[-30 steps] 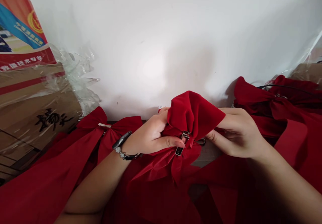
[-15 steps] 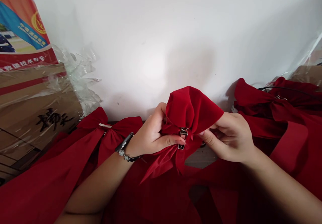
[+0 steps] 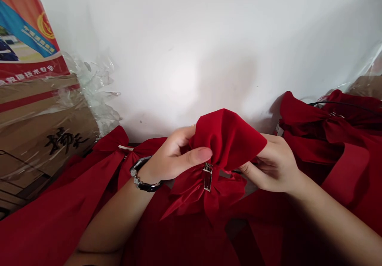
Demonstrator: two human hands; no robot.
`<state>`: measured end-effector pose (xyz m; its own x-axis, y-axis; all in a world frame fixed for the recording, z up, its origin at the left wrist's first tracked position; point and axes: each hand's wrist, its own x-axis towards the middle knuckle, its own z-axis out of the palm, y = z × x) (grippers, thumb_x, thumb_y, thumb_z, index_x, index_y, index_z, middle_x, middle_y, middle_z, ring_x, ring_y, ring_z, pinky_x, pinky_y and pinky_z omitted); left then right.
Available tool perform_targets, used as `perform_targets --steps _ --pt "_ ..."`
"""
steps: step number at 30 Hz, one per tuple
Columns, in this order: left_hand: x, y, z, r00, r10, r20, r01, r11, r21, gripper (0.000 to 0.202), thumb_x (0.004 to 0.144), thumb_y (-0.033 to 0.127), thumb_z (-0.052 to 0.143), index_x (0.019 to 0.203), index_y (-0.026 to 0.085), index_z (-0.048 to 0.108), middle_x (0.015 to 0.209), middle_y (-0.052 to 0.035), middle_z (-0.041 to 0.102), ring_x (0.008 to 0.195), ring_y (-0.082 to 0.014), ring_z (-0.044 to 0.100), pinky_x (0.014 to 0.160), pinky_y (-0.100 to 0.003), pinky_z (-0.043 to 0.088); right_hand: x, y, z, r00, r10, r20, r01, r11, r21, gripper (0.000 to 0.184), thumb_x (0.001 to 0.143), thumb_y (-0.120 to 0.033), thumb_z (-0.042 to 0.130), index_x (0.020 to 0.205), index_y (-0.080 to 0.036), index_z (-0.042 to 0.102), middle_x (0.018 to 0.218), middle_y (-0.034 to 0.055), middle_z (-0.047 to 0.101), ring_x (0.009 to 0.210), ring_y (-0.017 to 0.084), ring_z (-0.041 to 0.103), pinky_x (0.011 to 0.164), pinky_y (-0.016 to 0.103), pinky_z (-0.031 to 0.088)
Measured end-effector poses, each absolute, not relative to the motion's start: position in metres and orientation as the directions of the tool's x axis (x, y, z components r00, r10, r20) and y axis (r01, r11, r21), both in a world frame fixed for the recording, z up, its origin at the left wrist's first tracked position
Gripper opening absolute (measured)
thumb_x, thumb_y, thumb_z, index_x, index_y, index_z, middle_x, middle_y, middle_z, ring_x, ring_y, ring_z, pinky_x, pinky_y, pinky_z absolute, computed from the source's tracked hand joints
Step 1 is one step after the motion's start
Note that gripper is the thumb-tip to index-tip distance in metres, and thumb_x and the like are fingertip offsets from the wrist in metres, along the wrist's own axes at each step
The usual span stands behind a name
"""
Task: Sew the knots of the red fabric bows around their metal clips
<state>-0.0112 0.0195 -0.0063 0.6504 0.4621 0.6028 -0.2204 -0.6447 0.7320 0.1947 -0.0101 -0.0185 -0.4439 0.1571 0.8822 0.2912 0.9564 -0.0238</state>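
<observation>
1. The bow point(image 3: 229, 136), held up between your two hands before the wall point(image 3: 167, 59), its clip point(image 3: 207, 178) in view
2. Your left hand point(image 3: 171, 158): thumb pressed flat on the bow just above the clip, pinching the gathered middle, the other fingertips hidden behind
3. Your right hand point(image 3: 273, 162): at the bow's right edge, fingertips out of sight behind it; whether they pinch you cannot tell
4. Handling, as judged: light, soft, easily creased; best held at the gathered middle beside the clip, the wide parts only steadied
5. Compared with half a second ago: your left thumb has moved up off the clip, leaving more of it exposed
</observation>
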Motion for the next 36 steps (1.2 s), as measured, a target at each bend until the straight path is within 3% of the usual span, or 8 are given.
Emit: perform_targets --steps 2,8,13,23,36 --pt "-0.011 0.016 -0.005 0.649 0.516 0.559 -0.185 -0.606 0.774 0.017 0.087 0.033 0.062 0.086 0.017 0.063 0.079 -0.0027 0.062 0.069 -0.0128 0.057 0.065 -0.024 0.049 0.193 -0.010 -0.020 -0.459 0.151 0.875 0.283 0.959 -0.017 0.020 0.082 -0.004 0.049 0.071 -0.020 0.048 0.055 -0.0050 0.046 0.047 0.007 0.038 0.045 0.018 0.032" --pt "-0.009 0.013 -0.005 0.610 0.538 0.582 -0.186 -0.616 0.765 0.015 0.084 0.027 0.065 0.076 0.016 0.061 0.066 0.0028 0.056 0.059 -0.0081 0.050 0.057 -0.019 0.046 0.190 -0.010 -0.023 -0.484 0.163 0.860 0.265 0.964 -0.034 0.019 0.084 -0.005 0.050 0.071 -0.019 0.049 0.055 -0.0042 0.048 0.048 0.007 0.039 0.047 0.018 0.033" --pt "-0.009 0.015 -0.007 0.588 0.515 0.624 -0.224 -0.637 0.737 0.005 0.084 0.018 0.064 0.080 0.016 0.062 0.072 0.0013 0.058 0.062 -0.0075 0.051 0.059 -0.017 0.047 0.189 -0.013 -0.023 -0.489 0.204 0.848 0.266 0.961 -0.078 0.017 0.082 -0.003 0.051 0.073 -0.018 0.051 0.056 -0.0048 0.050 0.049 0.006 0.040 0.048 0.017 0.034" --pt "-0.006 0.012 -0.008 0.528 0.512 0.677 -0.172 -0.717 0.676 0.012 0.084 0.019 0.063 0.075 0.016 0.057 0.068 0.0025 0.053 0.059 -0.0073 0.048 0.057 -0.017 0.046 0.191 -0.011 -0.022 -0.511 0.310 0.802 0.191 0.950 -0.246 0.018 0.082 -0.001 0.053 0.077 -0.017 0.058 0.064 -0.0040 0.062 0.051 0.005 0.052 0.050 0.015 0.041" --pt "-0.002 0.006 -0.009 0.523 0.514 0.680 -0.208 -0.696 0.687 0.016 0.086 0.020 0.062 0.072 0.017 0.055 0.068 0.0039 0.046 0.060 -0.0063 0.042 0.056 -0.016 0.042 0.189 -0.010 -0.023 -0.471 0.201 0.859 0.194 0.973 -0.122 0.025 0.079 0.004 0.047 0.073 -0.020 0.051 0.061 -0.0065 0.056 0.054 0.005 0.046 0.053 0.016 0.038"
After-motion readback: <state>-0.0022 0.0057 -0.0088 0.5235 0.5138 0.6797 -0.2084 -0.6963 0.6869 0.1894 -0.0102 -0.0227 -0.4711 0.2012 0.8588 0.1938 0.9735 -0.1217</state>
